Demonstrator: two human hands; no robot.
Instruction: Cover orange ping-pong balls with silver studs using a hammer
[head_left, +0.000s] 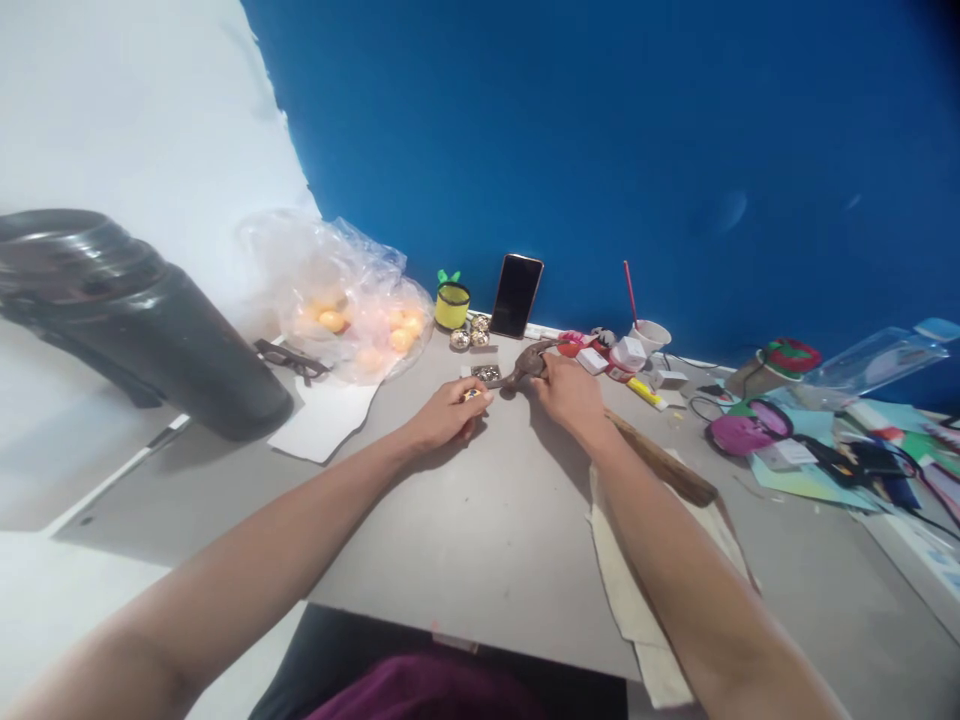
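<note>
My left hand (450, 412) is closed round a small yellow thing with dark marks (472, 394), too small to make out. Fingers of my right hand (568, 395) are wrapped at the head of a claw hammer (529, 362). The hammer's wooden handle (664, 458) runs back to the right under my right forearm, over a beige cloth (630, 590). Just beyond my left hand lies a small open box of shiny bits (486, 373). Several gold-patterned balls (470, 335) sit behind it.
A phone (517, 295) leans on the blue wall beside a yellow pot (452, 305). Bags of orange fruit (375, 325), glasses (292, 358) and a large dark bottle (142, 320) stand left. Right are a white cup (651, 336), yellow tube (646, 393), pink pouch (742, 430) and papers.
</note>
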